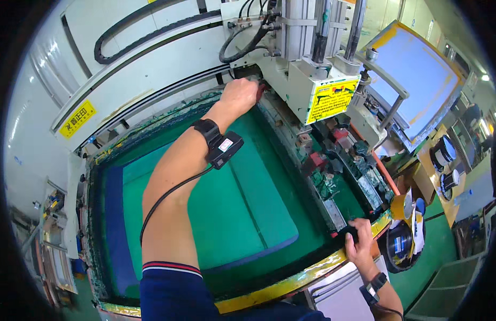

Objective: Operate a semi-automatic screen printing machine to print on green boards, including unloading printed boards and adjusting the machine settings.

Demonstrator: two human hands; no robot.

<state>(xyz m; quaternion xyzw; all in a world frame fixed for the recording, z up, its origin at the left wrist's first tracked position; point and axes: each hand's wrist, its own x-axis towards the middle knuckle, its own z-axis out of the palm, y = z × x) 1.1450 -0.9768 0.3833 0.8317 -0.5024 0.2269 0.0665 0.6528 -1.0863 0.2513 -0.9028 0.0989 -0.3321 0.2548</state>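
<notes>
A large screen-printing frame with green mesh lies below me, its near bar yellowed and coated. Through the mesh a lighter green rectangular panel shows, with a blue edge. My left arm stretches across the mesh to the far side. There my left hand is closed beside a small red part; what its fingers grip is hidden. At the near right corner of the frame, my right hand curls its fingers and thumb around a dark knob. Both wrists carry black strapped devices.
The machine's print head hangs beyond the mesh. Ink-stained squeegee bars with red clamps lie along the right. A white rail crosses the back. A framed screen leans at far right, near ink buckets and a tape roll.
</notes>
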